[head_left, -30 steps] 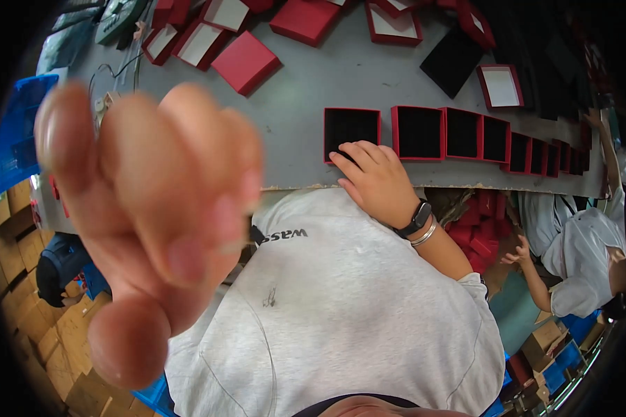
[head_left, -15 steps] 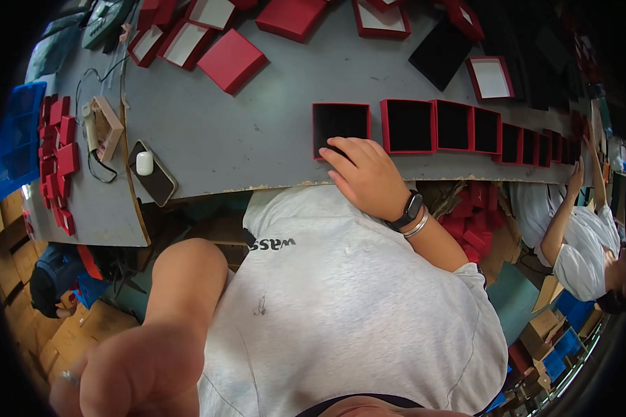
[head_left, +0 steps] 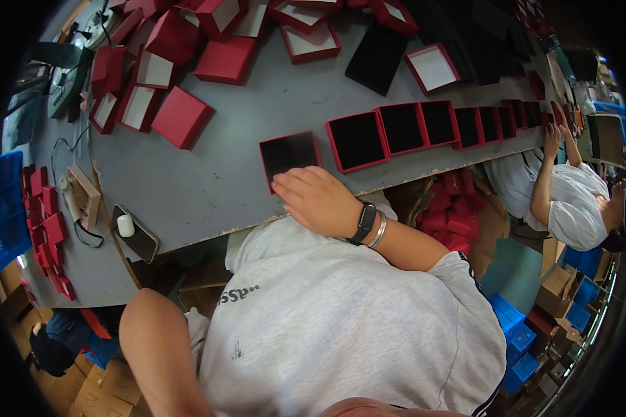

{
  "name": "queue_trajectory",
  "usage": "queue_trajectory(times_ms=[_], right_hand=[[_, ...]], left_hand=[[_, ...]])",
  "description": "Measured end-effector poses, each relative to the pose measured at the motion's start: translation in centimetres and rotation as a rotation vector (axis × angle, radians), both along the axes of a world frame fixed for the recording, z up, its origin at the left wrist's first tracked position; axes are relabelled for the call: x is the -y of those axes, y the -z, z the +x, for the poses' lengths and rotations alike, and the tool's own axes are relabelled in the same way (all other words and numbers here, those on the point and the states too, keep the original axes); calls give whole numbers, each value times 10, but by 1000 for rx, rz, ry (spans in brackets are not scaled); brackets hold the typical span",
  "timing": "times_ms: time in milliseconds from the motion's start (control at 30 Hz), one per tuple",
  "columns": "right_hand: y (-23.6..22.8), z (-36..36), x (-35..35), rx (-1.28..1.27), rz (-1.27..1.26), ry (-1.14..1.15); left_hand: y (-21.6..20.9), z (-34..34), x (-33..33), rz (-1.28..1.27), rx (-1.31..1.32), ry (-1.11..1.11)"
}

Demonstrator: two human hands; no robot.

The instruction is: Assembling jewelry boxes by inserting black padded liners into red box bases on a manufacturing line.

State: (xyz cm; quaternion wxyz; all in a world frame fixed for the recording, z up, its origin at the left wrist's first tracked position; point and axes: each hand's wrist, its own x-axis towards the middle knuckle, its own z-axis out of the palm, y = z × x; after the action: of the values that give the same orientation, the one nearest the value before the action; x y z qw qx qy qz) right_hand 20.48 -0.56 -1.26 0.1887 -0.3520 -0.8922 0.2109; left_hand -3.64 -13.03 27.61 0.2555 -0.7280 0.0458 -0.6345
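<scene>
My right hand, with a dark watch and a silver bangle at the wrist, is at the near side of an open red box by the table's front edge. Its fingers lie together, bent over the near wall of that box; the thumb is hidden. Black lining fills the box. To its right, a row of similar red boxes with black insides runs along the table edge. My left forearm shows at the lower left, but the hand is out of the picture.
Red box parts, some white inside, are piled on the grey table. Black sheets lie farther back. Left are a phone with a white case on it and small red boxes. A co-worker is at the right.
My view has turned, so the table sits tilted. My left hand has dropped out of the picture. My right hand stays at the same box, its fingers now closer together.
</scene>
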Motion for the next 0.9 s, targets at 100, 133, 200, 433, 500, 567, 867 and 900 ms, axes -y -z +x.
queue_trajectory(times_ms=[100, 133, 200, 433, 500, 567, 867, 900], right_hand=[[-8, -34, 15, -10, 61, -197], [-6, -28, 11, 5, 42, -159], [-7, -21, 5, 6, 6, -115], [-17, 0, 8, -115, 50, -50], [-21, 8, 11, -76, 56, -43], [-19, 12, 17, -5, 82, -24], [-17, 16, 11, 128, 32, 42], [-17, 18, 11, 126, 33, 48]], left_hand=[[73, 48, -46, 192, 211, -251], [97, 44, -72, 213, 301, -228], [134, 38, -91, 259, 471, -220], [289, 13, -89, -1350, -393, -799], [287, 15, -97, -1414, -386, -838], [281, 19, -103, -1471, -384, -875], [281, 32, -118, -1453, -529, -931], [284, 35, -116, -1582, -457, -858]])
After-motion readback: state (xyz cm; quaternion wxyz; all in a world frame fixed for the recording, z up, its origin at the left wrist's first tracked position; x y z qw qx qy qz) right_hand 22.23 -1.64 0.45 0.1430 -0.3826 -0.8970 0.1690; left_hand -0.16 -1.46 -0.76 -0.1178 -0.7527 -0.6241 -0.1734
